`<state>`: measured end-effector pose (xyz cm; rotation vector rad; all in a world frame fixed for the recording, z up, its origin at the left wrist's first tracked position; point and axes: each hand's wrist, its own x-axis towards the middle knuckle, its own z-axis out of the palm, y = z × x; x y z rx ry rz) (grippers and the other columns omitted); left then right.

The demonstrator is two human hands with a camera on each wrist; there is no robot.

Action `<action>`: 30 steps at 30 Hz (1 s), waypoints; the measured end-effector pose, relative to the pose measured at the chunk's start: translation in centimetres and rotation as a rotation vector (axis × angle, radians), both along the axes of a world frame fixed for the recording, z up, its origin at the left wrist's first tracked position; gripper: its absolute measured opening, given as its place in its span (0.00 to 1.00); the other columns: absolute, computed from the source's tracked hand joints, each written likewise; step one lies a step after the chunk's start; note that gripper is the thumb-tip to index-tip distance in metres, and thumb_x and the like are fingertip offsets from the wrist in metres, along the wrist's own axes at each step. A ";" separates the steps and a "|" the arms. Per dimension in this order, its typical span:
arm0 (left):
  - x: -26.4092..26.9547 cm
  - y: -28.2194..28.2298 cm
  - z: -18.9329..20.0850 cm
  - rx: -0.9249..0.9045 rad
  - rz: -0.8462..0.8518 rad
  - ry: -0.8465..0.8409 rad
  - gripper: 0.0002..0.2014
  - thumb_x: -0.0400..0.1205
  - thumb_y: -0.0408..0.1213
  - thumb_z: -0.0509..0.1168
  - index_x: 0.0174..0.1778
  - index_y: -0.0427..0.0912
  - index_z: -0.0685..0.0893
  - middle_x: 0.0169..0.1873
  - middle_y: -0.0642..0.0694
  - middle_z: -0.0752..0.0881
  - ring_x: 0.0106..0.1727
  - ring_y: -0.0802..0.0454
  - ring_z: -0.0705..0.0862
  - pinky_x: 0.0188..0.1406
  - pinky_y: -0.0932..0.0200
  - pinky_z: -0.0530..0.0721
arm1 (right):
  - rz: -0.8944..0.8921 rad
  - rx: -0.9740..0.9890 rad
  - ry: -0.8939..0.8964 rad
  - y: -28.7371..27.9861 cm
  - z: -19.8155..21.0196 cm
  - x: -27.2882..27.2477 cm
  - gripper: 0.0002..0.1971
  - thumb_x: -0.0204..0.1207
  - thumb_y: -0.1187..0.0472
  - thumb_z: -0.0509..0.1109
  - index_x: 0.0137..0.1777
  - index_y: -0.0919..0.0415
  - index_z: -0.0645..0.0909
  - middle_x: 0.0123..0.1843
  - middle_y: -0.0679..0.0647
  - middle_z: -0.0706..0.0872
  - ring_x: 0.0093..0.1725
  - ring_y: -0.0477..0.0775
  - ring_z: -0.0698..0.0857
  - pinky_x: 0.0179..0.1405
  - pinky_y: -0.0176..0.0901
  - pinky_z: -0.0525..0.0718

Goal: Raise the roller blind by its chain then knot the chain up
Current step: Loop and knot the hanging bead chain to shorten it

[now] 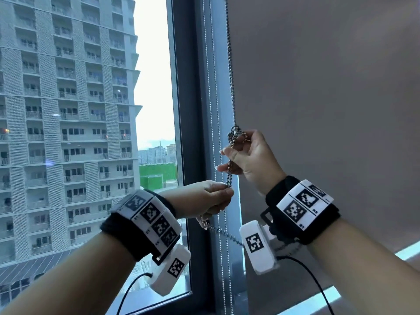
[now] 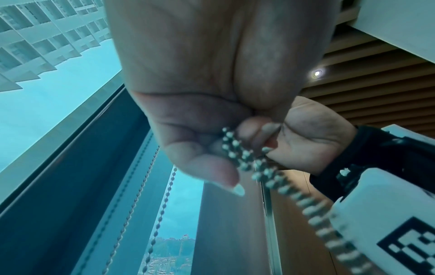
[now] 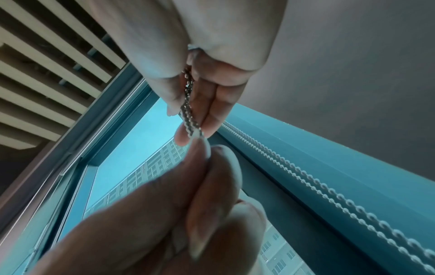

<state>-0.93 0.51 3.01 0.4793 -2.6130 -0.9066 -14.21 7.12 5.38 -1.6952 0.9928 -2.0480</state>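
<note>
A: Grip? Where's the chain?

B: My right hand (image 1: 252, 160) pinches the chain (image 1: 230, 176) just under the knot (image 1: 236, 135); my left hand (image 1: 212, 196) is clamped on the strands lower down. The chain hangs beside the blind (image 1: 329, 98).

A: Handling?

B: I'd judge it light, limp, slippery: the beads roll. Best held close to the knot, both strands together, or it loosens.

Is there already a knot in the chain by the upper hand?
Yes, a bunched knot sits in the bead chain just above the right hand.
</note>
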 end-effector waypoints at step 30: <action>1.8 2.1 6.7 -1.350 0.226 0.567 0.20 0.67 0.40 0.63 0.56 0.50 0.76 0.57 0.50 0.81 0.61 0.50 0.78 0.62 0.57 0.67 | -0.024 -0.029 0.039 0.2 0.9 0.3 0.04 0.79 0.62 0.65 0.50 0.51 0.76 0.31 0.54 0.78 0.18 0.45 0.70 0.17 0.36 0.70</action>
